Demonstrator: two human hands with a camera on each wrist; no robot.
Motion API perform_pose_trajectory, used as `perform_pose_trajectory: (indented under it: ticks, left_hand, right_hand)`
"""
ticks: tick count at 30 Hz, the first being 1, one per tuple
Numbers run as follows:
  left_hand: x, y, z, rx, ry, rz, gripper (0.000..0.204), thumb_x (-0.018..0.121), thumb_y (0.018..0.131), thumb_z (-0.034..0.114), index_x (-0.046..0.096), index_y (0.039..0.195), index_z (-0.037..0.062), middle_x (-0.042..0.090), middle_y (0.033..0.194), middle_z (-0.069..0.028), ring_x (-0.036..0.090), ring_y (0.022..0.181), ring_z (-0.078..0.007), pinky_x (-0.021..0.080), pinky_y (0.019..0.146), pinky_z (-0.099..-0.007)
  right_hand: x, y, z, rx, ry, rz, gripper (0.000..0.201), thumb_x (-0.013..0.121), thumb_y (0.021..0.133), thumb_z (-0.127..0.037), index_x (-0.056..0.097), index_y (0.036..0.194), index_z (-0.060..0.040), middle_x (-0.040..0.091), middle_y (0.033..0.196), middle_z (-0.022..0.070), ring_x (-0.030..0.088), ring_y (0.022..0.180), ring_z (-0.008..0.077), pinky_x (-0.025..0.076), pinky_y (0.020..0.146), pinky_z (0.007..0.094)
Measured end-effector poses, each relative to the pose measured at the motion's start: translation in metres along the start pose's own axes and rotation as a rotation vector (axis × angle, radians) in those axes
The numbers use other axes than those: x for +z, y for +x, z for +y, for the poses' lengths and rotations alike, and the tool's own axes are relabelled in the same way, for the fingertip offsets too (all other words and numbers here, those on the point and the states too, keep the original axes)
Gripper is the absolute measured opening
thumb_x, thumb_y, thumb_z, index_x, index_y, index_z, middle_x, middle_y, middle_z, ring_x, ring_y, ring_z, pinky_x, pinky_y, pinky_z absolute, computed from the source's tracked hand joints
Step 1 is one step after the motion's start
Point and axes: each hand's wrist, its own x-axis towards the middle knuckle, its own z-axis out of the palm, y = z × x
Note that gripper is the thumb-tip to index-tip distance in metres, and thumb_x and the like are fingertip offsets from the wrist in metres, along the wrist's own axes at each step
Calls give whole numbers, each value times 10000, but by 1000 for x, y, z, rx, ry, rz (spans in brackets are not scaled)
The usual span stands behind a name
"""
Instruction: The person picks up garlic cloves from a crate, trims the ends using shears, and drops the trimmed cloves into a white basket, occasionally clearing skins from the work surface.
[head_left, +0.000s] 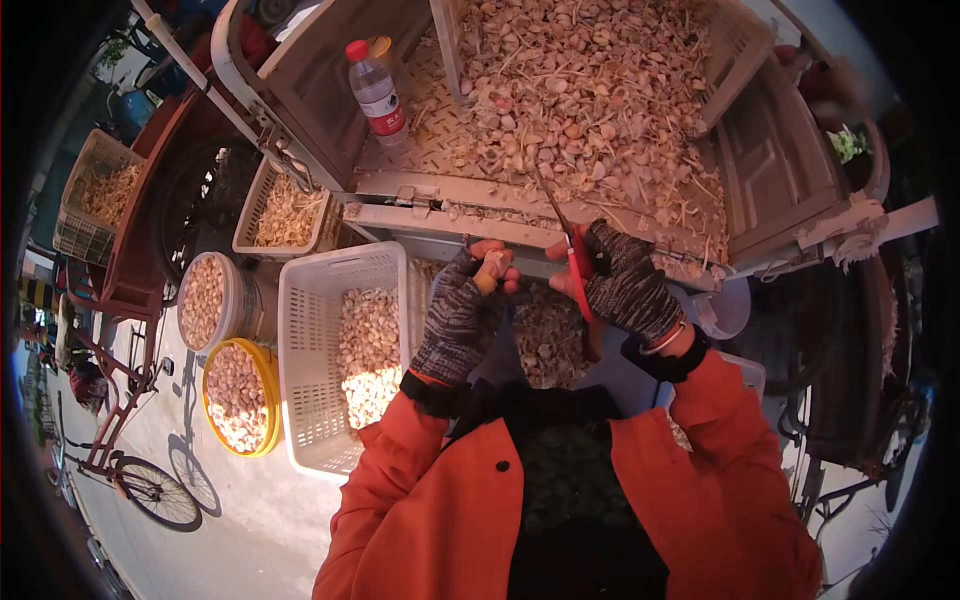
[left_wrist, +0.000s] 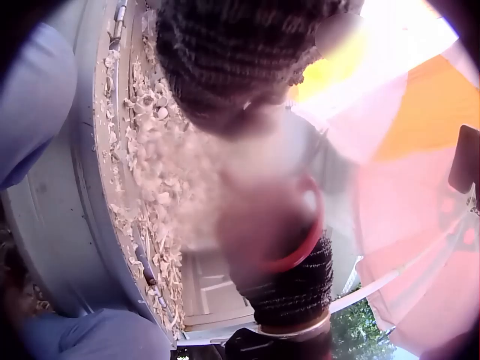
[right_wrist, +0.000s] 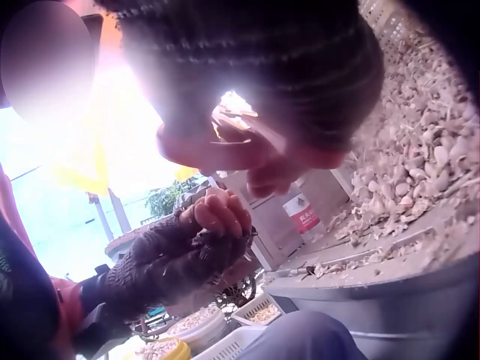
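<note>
Both hands wear dark knitted gloves with bare fingertips and stand close together over the lap at the edge of the cart bed. My left hand pinches a pale garlic bulb, partly covered by the fingertips. In my right hand is a pair of scissors with red handles, its dark blades pointing up and away over the bed. The left wrist view catches a red handle loop around the blurred right hand. Beyond the hands lies a large heap of garlic with loose stalks and skins.
A red-capped bottle stands in the bed's left corner. To my left are a white slotted crate, a yellow-rimmed bucket, a white bucket and a smaller crate, all holding garlic or trimmings. A bicycle stands further left.
</note>
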Motion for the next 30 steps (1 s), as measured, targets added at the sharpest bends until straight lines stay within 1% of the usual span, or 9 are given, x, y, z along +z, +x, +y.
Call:
perform_pose_trajectory:
  ticks: [5, 7, 11, 13, 16, 18, 22, 27, 30]
  left_hand:
    - [-22, 2, 13, 17, 16, 49, 182, 594, 884, 109, 545, 1038, 26, 583, 917, -67, 577, 776, -136, 499, 690, -228]
    - [-62, -1, 28, 112, 178, 199, 163, 587, 889, 118, 548, 1024, 35, 580, 914, -54, 576, 780, -134, 497, 693, -235]
    - [-221, -31, 59, 242, 1069, 485, 217, 588, 870, 104, 545, 1071, 35, 573, 986, -61, 560, 894, -206, 447, 839, -302]
    - [-231, -24, 64, 403, 2188, 589, 324, 590, 833, 65, 535, 1152, 39, 564, 985, -99, 542, 969, -255, 433, 902, -361]
    - [-98, 42, 59, 649, 1823, 176, 273, 565, 817, 39, 599, 1088, 63, 597, 1023, -136, 542, 992, -305, 399, 926, -379]
    - [-62, 95, 41, 829, 1711, 37, 204, 584, 814, 42, 640, 1008, 70, 617, 946, -124, 568, 926, -295, 437, 850, -377]
    - [-51, 182, 19, 701, 1876, -39, 267, 624, 749, 117, 603, 998, 24, 585, 1017, -190, 539, 972, -361, 429, 882, -430]
    - [-59, 216, 8, 484, 2011, -56, 231, 612, 765, 138, 591, 961, 19, 597, 969, -185, 556, 922, -367, 445, 843, -427]
    - [-38, 182, 19, 398, 1687, 7, 136, 627, 808, 129, 591, 901, 37, 611, 753, -71, 603, 709, -158, 481, 653, -298]
  right_hand:
    - [-3, -1, 6, -141, -22, 110, 433, 803, 675, -306, 561, 856, 4, 603, 759, 133, 601, 647, 254, 482, 602, 340]
    - [-43, -17, 14, -298, -556, 100, 467, 822, 656, -223, 579, 956, 40, 624, 819, 122, 629, 721, 252, 505, 631, 325]
    - [-116, -59, -18, 414, -43, -22, 351, 788, 660, -66, 591, 939, 12, 636, 816, 55, 594, 734, 102, 494, 660, 256]
    - [-121, -82, 12, 484, -56, -82, 290, 772, 678, -65, 593, 897, -7, 631, 808, 45, 594, 731, 102, 493, 656, 268]
    - [-75, -94, 72, 113, -562, -34, 322, 784, 662, -157, 602, 880, -7, 624, 791, 110, 623, 680, 192, 500, 613, 297]
    - [-45, -73, 74, 237, -256, 3, 290, 773, 677, -108, 595, 882, -5, 630, 788, 98, 630, 706, 180, 501, 643, 289]
    - [-6, -45, 87, 20, -124, 103, 271, 771, 689, -64, 587, 879, -2, 643, 782, 83, 650, 747, 183, 510, 665, 286]
    - [-8, -22, 95, 234, 22, 58, 262, 746, 720, -47, 578, 915, 5, 652, 801, 54, 646, 774, 155, 518, 692, 292]
    - [-7, 1, 87, 234, 238, 179, 339, 701, 740, 8, 535, 1035, 9, 644, 965, 96, 621, 833, 137, 514, 722, 264]
